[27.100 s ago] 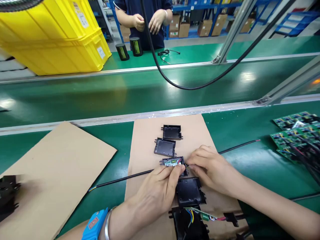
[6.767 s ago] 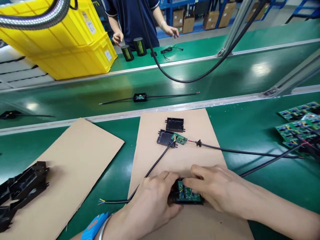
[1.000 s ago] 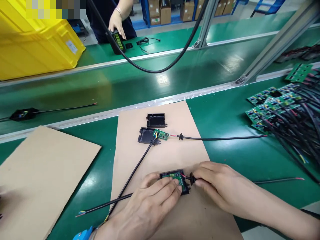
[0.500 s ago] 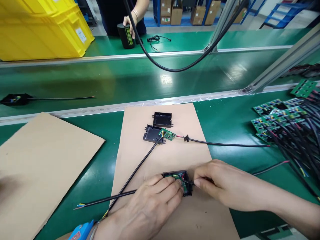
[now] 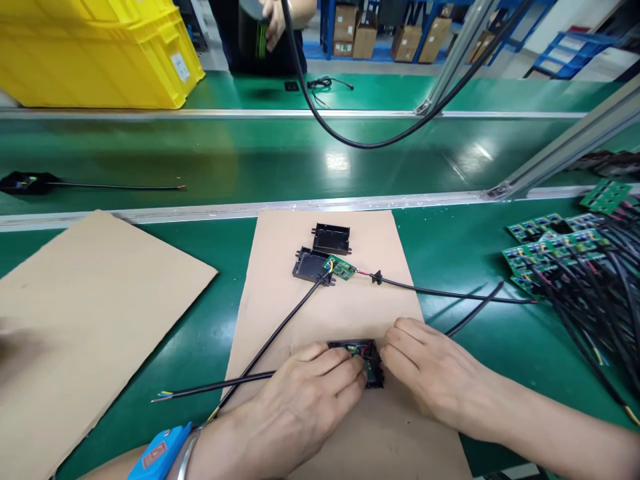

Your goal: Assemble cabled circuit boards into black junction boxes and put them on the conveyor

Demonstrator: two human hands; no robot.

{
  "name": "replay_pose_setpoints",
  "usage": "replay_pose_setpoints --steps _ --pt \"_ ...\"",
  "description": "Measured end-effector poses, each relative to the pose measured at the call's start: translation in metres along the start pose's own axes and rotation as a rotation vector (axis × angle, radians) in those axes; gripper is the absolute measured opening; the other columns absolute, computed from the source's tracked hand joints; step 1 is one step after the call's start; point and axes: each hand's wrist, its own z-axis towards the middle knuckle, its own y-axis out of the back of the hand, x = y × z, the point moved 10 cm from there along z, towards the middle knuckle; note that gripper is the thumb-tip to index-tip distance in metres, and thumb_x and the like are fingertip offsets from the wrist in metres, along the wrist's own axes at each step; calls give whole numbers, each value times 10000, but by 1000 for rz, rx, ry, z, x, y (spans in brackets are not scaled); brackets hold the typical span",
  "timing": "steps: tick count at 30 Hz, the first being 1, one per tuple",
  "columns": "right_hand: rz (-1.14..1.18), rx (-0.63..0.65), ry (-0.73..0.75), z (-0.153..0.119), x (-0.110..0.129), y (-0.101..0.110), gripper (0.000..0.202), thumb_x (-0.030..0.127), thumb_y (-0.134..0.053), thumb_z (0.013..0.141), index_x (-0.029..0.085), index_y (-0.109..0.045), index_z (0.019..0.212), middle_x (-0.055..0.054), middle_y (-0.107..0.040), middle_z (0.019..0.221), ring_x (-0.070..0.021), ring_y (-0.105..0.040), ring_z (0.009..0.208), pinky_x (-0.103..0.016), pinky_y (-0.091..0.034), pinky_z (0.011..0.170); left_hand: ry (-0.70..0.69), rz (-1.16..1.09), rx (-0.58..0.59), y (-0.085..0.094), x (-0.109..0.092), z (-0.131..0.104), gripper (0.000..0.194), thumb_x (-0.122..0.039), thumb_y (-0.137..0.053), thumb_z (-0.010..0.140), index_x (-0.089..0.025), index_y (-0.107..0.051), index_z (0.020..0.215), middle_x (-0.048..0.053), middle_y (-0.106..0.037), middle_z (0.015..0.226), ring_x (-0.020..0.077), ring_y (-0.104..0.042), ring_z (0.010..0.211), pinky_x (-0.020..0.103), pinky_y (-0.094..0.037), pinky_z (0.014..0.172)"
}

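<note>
My left hand (image 5: 320, 393) lies over a small black plastic case (image 5: 379, 380), fingers bent and pressed together on it. Part of a green circuit board (image 5: 356, 348) shows inside the case; the rest is under my fingers. At the case's right end, my right hand (image 5: 425, 367) is closed in a pinch around a black cable (image 5: 477, 313), whose free end sticks up beyond the hand. The fingertips there hide the cable's entry into the case. Another black cable (image 5: 215, 387) runs out leftward from beneath my left hand, its coloured wire ends bare.
On the cardboard sheet (image 5: 270, 267) lie two black case halves (image 5: 331, 238) and a wired green board (image 5: 341, 267). Boards with cables (image 5: 555, 250) are heaped at right. Another cardboard piece (image 5: 110, 300) lies left. Across the belt, a person (image 5: 273, 40) holds a dark cylinder near a yellow bin (image 5: 115, 60).
My right hand has turned and moved closer against the case, and its cable's free end has swung upward. My left hand stays on the case. The person opposite has lifted the cylinder.
</note>
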Motion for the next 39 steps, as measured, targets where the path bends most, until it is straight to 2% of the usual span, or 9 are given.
replay_pose_setpoints --steps 7,10,14,17,22,26,31,35,39 --pt "17 -66 88 -11 -3 -6 300 117 -321 1007 161 -506 775 -46 -494 779 -183 -374 723 -341 -313 644 -14 -27 30 -4 1 0 326 -129 -413 950 -118 -560 1240 68 -611 1262 226 -566 1078 370 -458 912" --pt "13 -43 126 -9 -3 -5 301 122 -322 1011 167 -509 779 -43 -517 789 -184 -388 737 -338 -309 635 -5 -18 19 -3 2 2 333 -119 -410 942 -116 -559 1240 68 -609 1266 224 -562 1087 364 -449 923" --pt "35 43 33 -4 -8 -7 297 92 -318 996 178 -472 757 -31 -508 791 -176 -393 727 -324 -291 598 -1 -11 21 -3 2 2 323 -126 -401 947 -120 -571 1221 54 -611 1262 216 -563 1074 352 -443 919" --pt "7 97 -4 1 -6 -11 236 86 -401 969 183 -485 771 -29 -515 809 -180 -421 750 -318 -295 594 -10 -1 12 -2 1 1 320 -136 -405 945 -123 -577 1216 37 -595 1297 217 -547 1094 349 -425 933" --pt "-113 97 -43 3 -10 -15 134 115 -515 921 189 -549 815 -45 -530 847 -193 -445 768 -310 -312 609 6 33 -17 1 1 1 354 -152 -414 948 -134 -551 1274 34 -584 1334 214 -520 1152 347 -373 988" --pt "-99 -8 -57 -7 -18 -13 204 45 -454 893 183 -605 890 -61 -557 891 -191 -464 801 -315 -364 689 -8 64 -4 1 -2 2 355 -193 -398 970 -126 -548 1284 32 -592 1333 205 -539 1122 346 -379 974" --pt "-151 -253 79 -25 -8 -5 308 47 -339 953 104 -623 1055 -93 -619 866 -194 -491 763 -343 -379 704 -24 131 25 -1 -4 0 370 -162 -376 962 -139 -552 1287 28 -506 1440 214 -531 1146 351 -370 970" --pt "-160 -311 140 -29 -1 -6 297 85 -340 986 65 -624 1071 -101 -642 875 -195 -512 765 -344 -380 685 -17 221 2 -3 -9 0 413 -168 -325 988 -147 -499 1362 49 -500 1449 208 -524 1167 356 -339 986" --pt "-161 -325 137 -26 0 -4 310 111 -345 998 99 -654 968 -84 -632 833 -190 -503 737 -345 -357 661 -49 380 -16 -14 -21 5 417 -170 -356 977 -66 -498 1355 134 -536 1400 250 -504 1199 375 -345 965"
